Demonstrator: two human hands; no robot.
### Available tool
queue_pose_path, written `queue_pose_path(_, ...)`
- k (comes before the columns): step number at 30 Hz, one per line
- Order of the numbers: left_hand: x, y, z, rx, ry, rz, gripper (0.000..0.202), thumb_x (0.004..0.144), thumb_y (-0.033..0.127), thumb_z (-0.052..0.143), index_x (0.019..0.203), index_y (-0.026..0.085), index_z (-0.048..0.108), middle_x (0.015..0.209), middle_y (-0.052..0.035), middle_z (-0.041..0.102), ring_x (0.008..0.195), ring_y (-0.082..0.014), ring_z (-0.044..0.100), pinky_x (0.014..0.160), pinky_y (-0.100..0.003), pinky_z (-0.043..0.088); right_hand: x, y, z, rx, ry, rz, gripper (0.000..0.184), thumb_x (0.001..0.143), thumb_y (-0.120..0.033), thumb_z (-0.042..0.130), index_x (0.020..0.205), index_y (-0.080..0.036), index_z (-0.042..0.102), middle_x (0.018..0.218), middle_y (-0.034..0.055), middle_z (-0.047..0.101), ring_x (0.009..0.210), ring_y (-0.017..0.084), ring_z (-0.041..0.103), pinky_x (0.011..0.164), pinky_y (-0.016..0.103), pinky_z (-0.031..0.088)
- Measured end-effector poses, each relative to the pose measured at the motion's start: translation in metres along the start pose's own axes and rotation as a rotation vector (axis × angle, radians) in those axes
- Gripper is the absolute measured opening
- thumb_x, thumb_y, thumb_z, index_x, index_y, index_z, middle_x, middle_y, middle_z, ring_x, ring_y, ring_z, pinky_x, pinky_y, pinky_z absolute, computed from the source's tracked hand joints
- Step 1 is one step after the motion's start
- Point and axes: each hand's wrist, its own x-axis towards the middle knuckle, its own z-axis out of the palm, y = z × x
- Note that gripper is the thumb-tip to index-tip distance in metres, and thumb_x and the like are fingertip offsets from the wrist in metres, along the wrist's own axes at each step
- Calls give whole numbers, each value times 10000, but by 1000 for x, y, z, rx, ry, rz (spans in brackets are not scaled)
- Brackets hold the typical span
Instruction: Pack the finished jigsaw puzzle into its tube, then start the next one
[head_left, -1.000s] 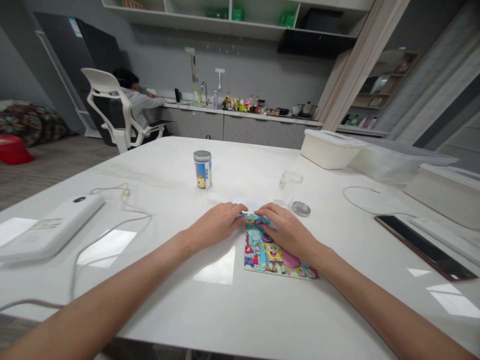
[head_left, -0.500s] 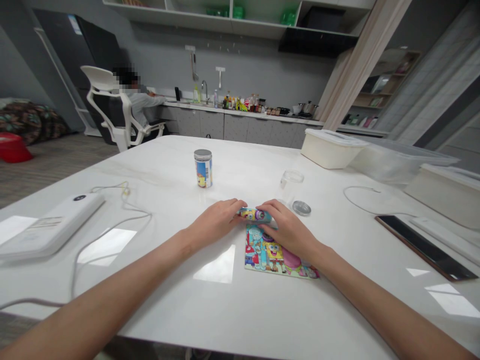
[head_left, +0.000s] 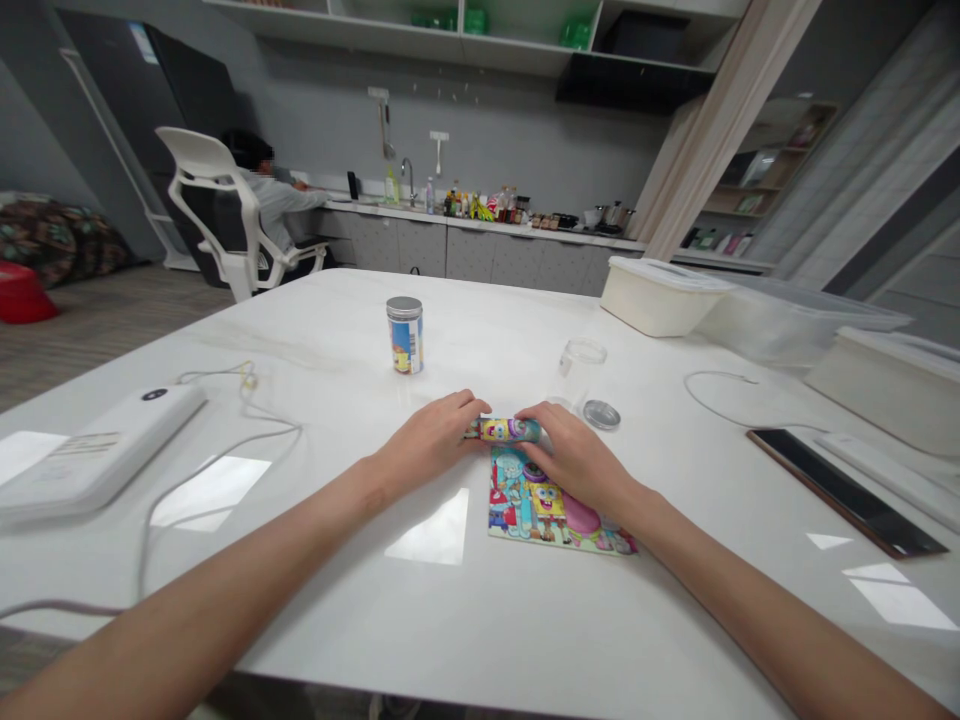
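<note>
A small rolled-up sheet with a colourful cartoon print (head_left: 508, 430) lies across between my hands. My left hand (head_left: 435, 430) has its fingers closed round the left end, and my right hand (head_left: 577, 450) grips the right end. Directly below the roll, a flat cartoon picture (head_left: 551, 512) rests on the white table (head_left: 330, 620); my right hand and wrist cover its upper right part. Beyond my right hand stands a clear open jar (head_left: 581, 368), with a round silver lid (head_left: 601, 414) lying beside it. Farther left is a closed jar with a cartoon label (head_left: 406, 338).
At the left lies a white box-shaped device (head_left: 105, 450) with a cable (head_left: 217, 460). A dark phone (head_left: 840, 490) is at the right, near cream storage boxes (head_left: 660, 298). A person (head_left: 274, 205) sits in a white chair by the far counter (head_left: 420, 240).
The rolled sheet has turned slightly between my fingers, so a different part of its print faces me. Both hands stay in nearly the same place.
</note>
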Motion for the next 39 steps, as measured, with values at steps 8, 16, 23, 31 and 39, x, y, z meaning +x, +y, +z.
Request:
queue_pose_path(8,-1,3,1,-38,-87,-26,147,869,310,582,950,189,562,944,-46,606,846,-198,590,709,-311,454,1,0,0,2,-49,-6,177,877,-166,563,1053,-180,579,998,91,636,938,245,593,815,411,485)
queue_pose_path(16,0,-3,8,-162,-58,-97,247,897,247,558,1142,231,534,993,-40,656,891,-208,614,764,-331,466,1,-5,-3,46,-70,5,151,878,-197,582,1027,-205,606,928,54,665,882,222,587,784,387,469)
queue_pose_path(23,0,-3,9,-177,-58,-85,179,873,343,605,983,201,609,936,-34,612,847,-193,600,737,-317,467,2,-2,2,55,-97,42,131,868,-137,579,984,-191,609,913,50,647,886,212,578,773,357,465)
queue_pose_path(31,2,-4,9,-239,-49,-136,175,913,336,545,1008,214,625,930,-22,669,852,-190,620,753,-315,469,0,-2,3,136,-48,31,240,876,-217,590,1116,-211,575,1016,64,629,934,207,605,823,375,494)
queue_pose_path(39,1,-3,2,-39,-71,-20,268,905,393,545,1044,198,663,1010,-60,581,864,-189,594,774,-324,482,2,-2,2,85,-34,16,147,927,-273,533,1036,-217,613,986,61,632,928,206,604,833,389,508)
